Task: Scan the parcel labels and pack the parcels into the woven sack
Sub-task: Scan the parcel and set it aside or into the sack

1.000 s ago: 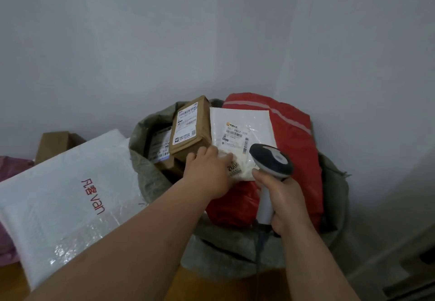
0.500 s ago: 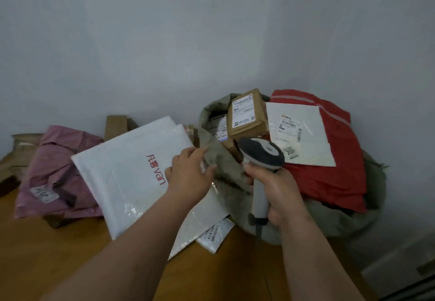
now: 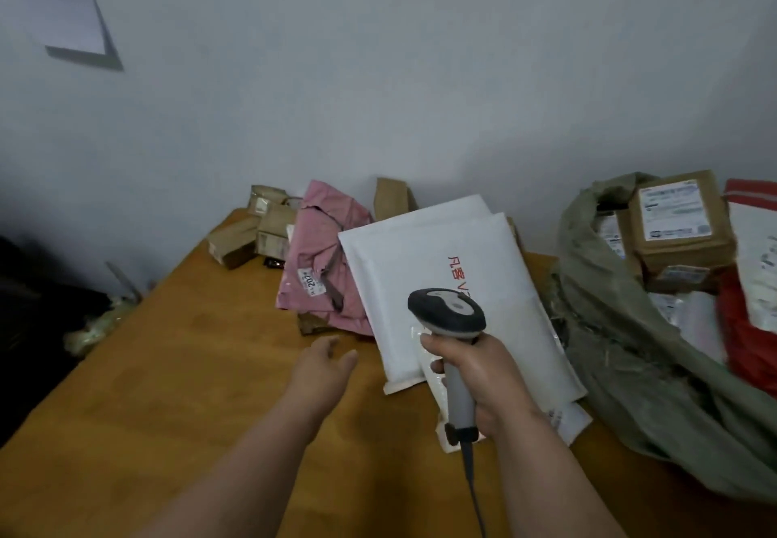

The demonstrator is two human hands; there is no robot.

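Head view looks down on a wooden surface (image 3: 176,390) against a pale wall; right hand (image 3: 483,382) grips the grey handle of a barcode scanner (image 3: 447,314), fingers curled round it, scanner head dark with a light patch, cable trailing down toward the bottom edge; left hand (image 3: 321,365) hovers over the bare wood with fingers loosely extended, holding nothing, just short of the parcels; white padded mailer (image 3: 424,260) with red lettering lies flat on the surface under and beyond the scanner, stacked on other white mailers whose edges stick out below it; pink poly parcel (image 3: 321,251) sits just left of it, partly tucked under its edge, small label reading 202 visible; a cluster of small brown boxes (image 3: 256,230) lies behind that near the wall; woven sack (image 3: 622,352), grey-green, stands open at the right end of the surface, slumped; inside it a brown carton (image 3: 681,222) with a white label on top, a red parcel (image 3: 748,348) at the frame's right edge, and further labelled packets between them, blurred; paper sheet (image 3: 59,3) is stuck on the wall upper left, writing unreadable.
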